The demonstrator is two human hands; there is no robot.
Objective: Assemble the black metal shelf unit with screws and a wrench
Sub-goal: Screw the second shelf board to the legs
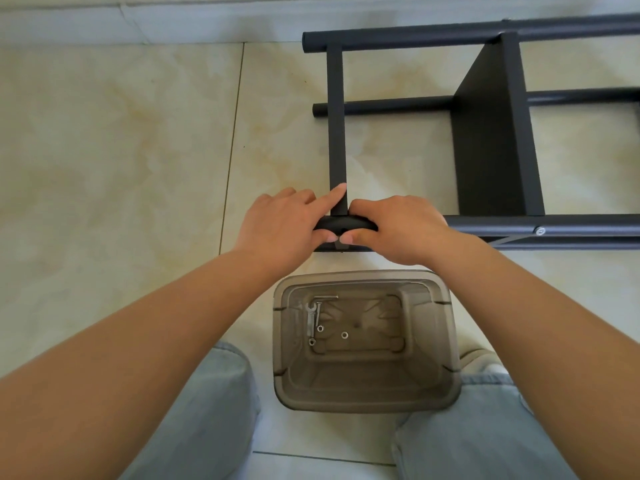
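The black metal shelf unit (pixel 491 140) lies on its side on the tiled floor, its round tubes running left to right. My left hand (pixel 280 223) grips the left end of the near tube (pixel 346 224), with the forefinger stretched along the flat crossbar (pixel 336 126). My right hand (pixel 398 226) grips the same tube just to the right, and both thumbs meet underneath at the joint. A silver screw head (pixel 540 231) shows farther right on that tube. A small wrench (pixel 311 318), a hex key (pixel 323 299) and loose silver washers or nuts (pixel 344 335) lie in the brown bin.
A translucent brown plastic bin (pixel 450 344) stands on the floor between my knees, just below the hands. A pale wall skirting (pixel 138 26) runs along the top. Bare beige tiles (pixel 121 150) spread out to the left of the shelf.
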